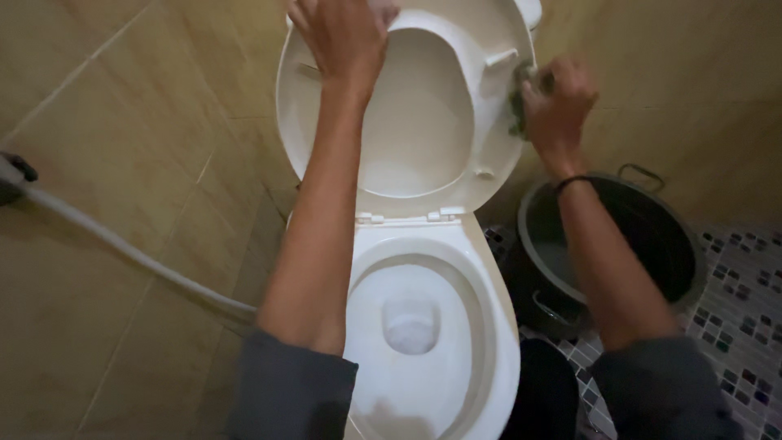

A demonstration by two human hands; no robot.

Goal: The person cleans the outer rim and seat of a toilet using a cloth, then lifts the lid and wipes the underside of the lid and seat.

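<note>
Presently, observations as follows.
Left hand: the left hand is resting palm-down on the top rim of the raised toilet seat, fingers spread flat and gripping nothing.
Right hand: the right hand is closing around a dark scrubbing pad and pressing it against the seat's right edge.
Seat: it is standing upright over the white toilet bowl, underside facing the camera.
Bowl: water is sitting in the bottom.
Bucket: a dark bucket is standing on the mosaic floor just right of the bowl, below the right forearm.
Hose: a pale hose is running along the tiled wall at left.
</note>
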